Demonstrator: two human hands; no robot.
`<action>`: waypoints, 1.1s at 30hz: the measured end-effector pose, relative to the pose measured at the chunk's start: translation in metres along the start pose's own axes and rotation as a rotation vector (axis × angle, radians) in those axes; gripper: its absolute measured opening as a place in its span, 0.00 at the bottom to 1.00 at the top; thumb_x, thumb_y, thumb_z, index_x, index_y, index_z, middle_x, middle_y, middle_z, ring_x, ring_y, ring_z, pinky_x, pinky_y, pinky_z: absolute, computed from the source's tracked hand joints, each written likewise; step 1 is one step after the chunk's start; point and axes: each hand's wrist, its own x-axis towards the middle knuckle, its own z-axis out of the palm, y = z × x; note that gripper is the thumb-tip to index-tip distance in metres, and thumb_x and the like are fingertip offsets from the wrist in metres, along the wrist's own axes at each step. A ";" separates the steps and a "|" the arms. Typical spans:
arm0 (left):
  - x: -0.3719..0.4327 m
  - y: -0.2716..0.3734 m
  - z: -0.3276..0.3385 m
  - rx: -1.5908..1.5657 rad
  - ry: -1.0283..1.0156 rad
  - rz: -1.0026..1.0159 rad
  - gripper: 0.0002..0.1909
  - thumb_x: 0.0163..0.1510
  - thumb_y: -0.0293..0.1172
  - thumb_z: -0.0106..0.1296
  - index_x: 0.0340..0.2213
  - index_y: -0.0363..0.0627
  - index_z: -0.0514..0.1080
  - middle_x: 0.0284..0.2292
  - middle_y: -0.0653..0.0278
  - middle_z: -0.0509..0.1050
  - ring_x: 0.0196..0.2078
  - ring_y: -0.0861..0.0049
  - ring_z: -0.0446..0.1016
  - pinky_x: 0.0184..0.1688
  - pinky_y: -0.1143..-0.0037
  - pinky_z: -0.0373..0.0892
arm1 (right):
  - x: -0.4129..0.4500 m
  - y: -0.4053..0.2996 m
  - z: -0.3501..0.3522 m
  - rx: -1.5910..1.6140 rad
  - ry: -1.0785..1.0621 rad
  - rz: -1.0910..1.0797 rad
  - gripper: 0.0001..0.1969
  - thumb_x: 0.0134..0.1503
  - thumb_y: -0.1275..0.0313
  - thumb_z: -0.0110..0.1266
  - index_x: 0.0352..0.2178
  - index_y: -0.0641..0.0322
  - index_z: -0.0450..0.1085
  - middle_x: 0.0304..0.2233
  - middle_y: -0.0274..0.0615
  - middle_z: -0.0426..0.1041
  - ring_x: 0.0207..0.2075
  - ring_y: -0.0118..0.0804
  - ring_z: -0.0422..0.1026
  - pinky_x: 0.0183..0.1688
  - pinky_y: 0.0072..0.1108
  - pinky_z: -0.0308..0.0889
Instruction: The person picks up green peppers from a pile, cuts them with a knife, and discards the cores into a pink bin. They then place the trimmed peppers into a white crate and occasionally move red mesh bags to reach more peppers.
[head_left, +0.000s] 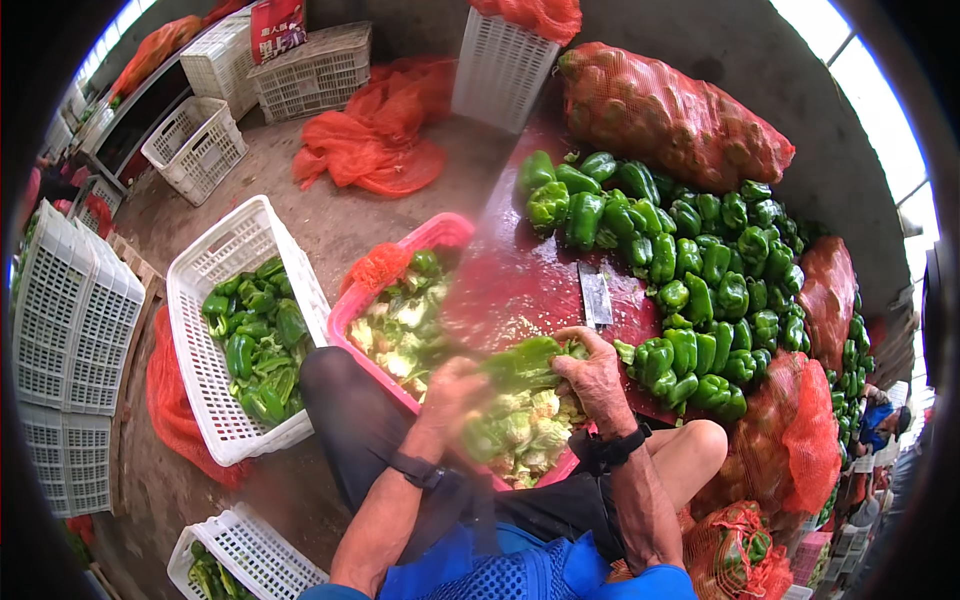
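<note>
Both my hands hold a green bell pepper (525, 363) that looks opened up, over a pink plastic basket (358, 296) of pale pepper cores and seeds (525, 427). My left hand (454, 394), blurred, is at the pepper's left end. My right hand (596, 371) grips its other end, with fingers bent round it. Beyond my right hand a cleaver (596, 298) lies flat on the wet red tabletop (517, 292), which is strewn with seeds. A large heap of whole green bell peppers (697, 300) covers the right side of the table.
To the left stands a white plastic crate (225, 442) of cut green peppers (259, 330); another crate (247, 547) is at the bottom. Full red mesh sacks (667, 112) lie behind and right of the heap. Stacked crates (75, 307) stand far left. Loose red netting (375, 142) lies on the floor.
</note>
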 end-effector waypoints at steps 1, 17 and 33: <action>0.000 0.000 -0.001 -0.106 -0.069 0.039 0.07 0.55 0.22 0.53 0.37 0.42 0.68 0.36 0.61 0.78 0.33 0.73 0.78 0.30 0.73 0.75 | 0.002 0.006 -0.004 0.001 0.003 -0.001 0.14 0.52 0.80 0.56 0.42 0.64 0.70 0.25 0.33 0.72 0.18 0.21 0.68 0.21 0.14 0.66; 0.007 0.002 -0.004 -0.302 -0.132 0.273 0.09 0.48 0.17 0.49 0.33 0.39 0.64 0.45 0.42 0.74 0.46 0.55 0.77 0.47 0.55 0.76 | 0.056 0.060 -0.006 -0.905 0.209 -0.529 0.16 0.48 0.83 0.55 0.41 0.62 0.72 0.33 0.46 0.74 0.32 0.43 0.74 0.34 0.30 0.71; -0.010 0.009 0.004 -0.341 -0.183 0.139 0.13 0.51 0.23 0.50 0.40 0.40 0.66 0.34 0.56 0.75 0.36 0.63 0.78 0.39 0.58 0.79 | 0.028 0.040 0.002 -0.617 0.502 -0.716 0.13 0.49 0.83 0.52 0.38 0.65 0.72 0.32 0.44 0.75 0.34 0.36 0.74 0.36 0.25 0.70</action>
